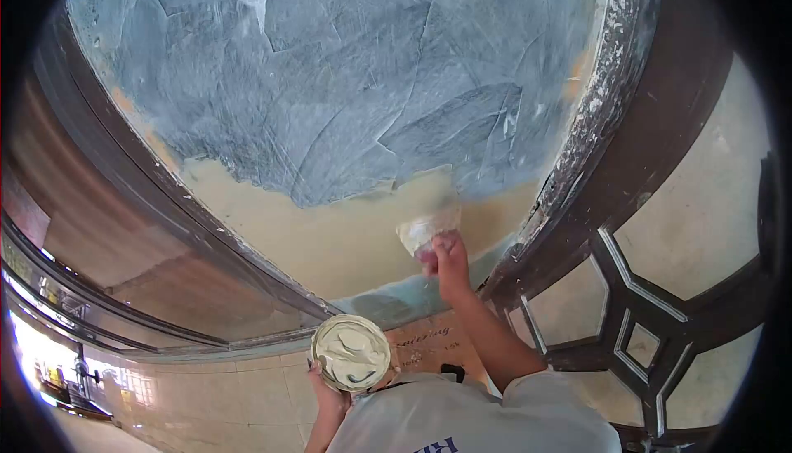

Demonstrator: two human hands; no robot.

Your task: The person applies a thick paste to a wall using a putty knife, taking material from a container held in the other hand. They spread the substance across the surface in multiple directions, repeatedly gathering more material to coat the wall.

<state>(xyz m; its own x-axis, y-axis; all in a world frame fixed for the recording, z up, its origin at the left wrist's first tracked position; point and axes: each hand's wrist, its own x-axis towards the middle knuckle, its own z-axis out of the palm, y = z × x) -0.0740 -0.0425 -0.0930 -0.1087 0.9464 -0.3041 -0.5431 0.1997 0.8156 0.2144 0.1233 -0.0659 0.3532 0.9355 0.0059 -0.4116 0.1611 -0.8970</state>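
Note:
Held low in front of my body is a round tub of cream putty [353, 349], with my left hand [332, 393] wrapped round its left side. My right hand [447, 257] is closed on the handle of a putty knife [426, 227], whose blade is smeared with cream putty and lies against the wall. A fresh cream coat [322, 230] covers a band of the lower wall. Above it the wall [330, 82] is blue-grey with rough trowel marks. Most of the knife's handle is hidden by my fingers.
Dark frames border the wall panel, with a paint-spattered edge [606, 82] at right. Brown panelling [157, 214] stands at left, a dark lattice with pale panels [652, 313] at right. A brown cardboard box [441, 346] sits below, over a tiled floor [223, 387].

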